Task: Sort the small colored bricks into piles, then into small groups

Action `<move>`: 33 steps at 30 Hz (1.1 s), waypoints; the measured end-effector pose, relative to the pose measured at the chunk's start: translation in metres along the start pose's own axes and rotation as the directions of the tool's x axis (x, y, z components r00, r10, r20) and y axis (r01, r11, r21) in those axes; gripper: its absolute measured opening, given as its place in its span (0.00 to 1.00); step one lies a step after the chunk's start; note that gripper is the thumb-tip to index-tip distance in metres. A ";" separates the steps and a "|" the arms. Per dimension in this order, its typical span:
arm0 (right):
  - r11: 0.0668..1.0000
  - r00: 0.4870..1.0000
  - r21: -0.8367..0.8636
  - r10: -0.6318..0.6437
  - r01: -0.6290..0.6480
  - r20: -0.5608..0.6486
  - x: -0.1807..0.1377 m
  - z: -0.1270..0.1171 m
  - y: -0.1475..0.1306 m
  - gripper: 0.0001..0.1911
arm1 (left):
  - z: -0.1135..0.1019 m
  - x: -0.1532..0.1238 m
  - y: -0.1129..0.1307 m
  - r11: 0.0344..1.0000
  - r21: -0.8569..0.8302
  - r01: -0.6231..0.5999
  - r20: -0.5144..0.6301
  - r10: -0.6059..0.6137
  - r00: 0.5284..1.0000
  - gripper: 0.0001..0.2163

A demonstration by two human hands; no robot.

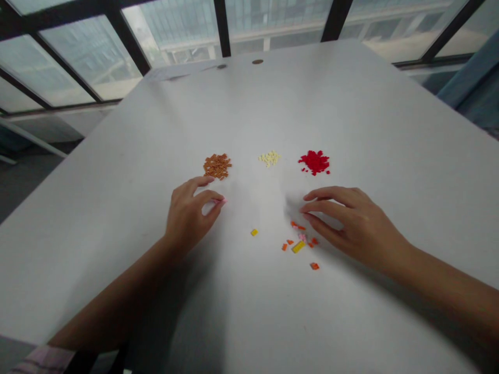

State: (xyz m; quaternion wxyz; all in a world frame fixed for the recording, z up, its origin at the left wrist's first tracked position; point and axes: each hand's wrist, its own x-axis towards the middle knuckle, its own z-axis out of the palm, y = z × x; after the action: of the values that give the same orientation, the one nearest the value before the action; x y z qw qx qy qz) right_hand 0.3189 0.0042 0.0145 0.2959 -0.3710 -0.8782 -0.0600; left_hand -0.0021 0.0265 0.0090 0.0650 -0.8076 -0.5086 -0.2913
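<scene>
My left hand (191, 210) is closed in a pinch, thumb and index finger on a small pink brick (220, 201). Its other fingers reach toward a pile of small brown bricks (217, 166). On the right, my right hand (351, 218) has its thumb and a fingertip drawn together above the table; whatever lies between them is too small to make out. Just below those fingertips are several loose orange pieces (314, 266), a pale pink piece (302, 237) and a longer yellow brick (298, 246). A smaller yellow brick (254, 232) lies alone between the hands.
Beyond the hands sit a pile of pale yellow pieces (269, 158) and a pile of red pieces (315, 162). All of it rests on a wide white table (257, 114). Two round spots (258, 62) mark its far end, with dark-framed windows (273, 21) behind.
</scene>
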 end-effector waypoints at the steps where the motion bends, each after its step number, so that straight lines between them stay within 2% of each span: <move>1: 1.000 1.000 0.004 0.003 -0.003 0.004 0.000 0.000 0.000 0.04 | 0.000 0.000 0.000 1.000 0.007 0.001 0.001 -0.001 1.000 0.03; 8: 0.999 0.999 0.032 0.000 -0.001 0.045 0.001 -0.002 0.001 0.05 | -0.003 0.000 0.001 1.000 0.017 0.023 0.012 -0.023 1.000 0.04; 17: 0.974 0.976 0.216 0.021 -0.069 0.216 0.001 -0.006 0.001 0.07 | -0.002 -0.003 0.008 0.992 0.039 -0.117 -0.076 0.119 0.990 0.01; 22: 0.972 0.974 0.213 0.049 -0.098 0.223 0.000 -0.001 -0.001 0.08 | -0.002 -0.003 0.010 0.987 0.034 -0.155 -0.060 0.156 0.986 0.01; 33: 0.946 0.955 0.321 -0.047 -0.052 0.293 0.005 -0.011 0.006 0.09 | -0.002 -0.004 0.012 0.985 0.021 -0.169 -0.046 0.169 0.984 0.01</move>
State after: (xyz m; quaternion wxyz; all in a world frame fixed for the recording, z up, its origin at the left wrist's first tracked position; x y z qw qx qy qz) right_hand 0.3260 0.0077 0.0258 0.2177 -0.3232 -0.9099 0.1423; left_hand 0.0059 0.0169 0.0106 0.1086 -0.8400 -0.4390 -0.2997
